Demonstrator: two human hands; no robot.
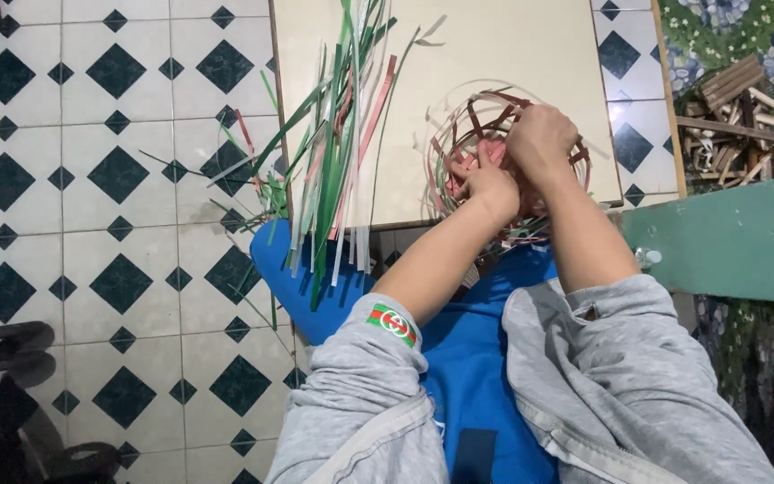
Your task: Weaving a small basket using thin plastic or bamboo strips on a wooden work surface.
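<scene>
— Why up at the near edge of the surface (494, 54), that little basket (503, 152)?

— Probably easier to reach there, close to the lap. Half on the pale board, half hanging over the blue apron (468, 358).

— And both hands on it?

— Yes. Left hand (485, 184) low, at the near side of the basket. Right hand (541, 136) on top, over the middle. Looks like one for holding steady, one for bending strips. Only a guess.

— Fingers tight or loose?

— Left fingers (466, 172) curled around a strip at the rim, pinching it. Right fingers folded down into the weave, closed on strips there. Tips hidden under the knuckles, so hard to see just which strip.

— So where is the basket next to the fingers?

— Right under and around them. Reddish-brown strips looping out past both hands, left and right. Touching, not apart.

— And that big bunch of strips (342, 134)?

— Green, white and pink, long and loose. Lying to the left of the basket, over the board edge and down to the tile floor (91, 179). Near the left hand, likely kept handy. Not touched now.

— Anything else?

— Wood scraps (745, 116) far right, well apart.
</scene>
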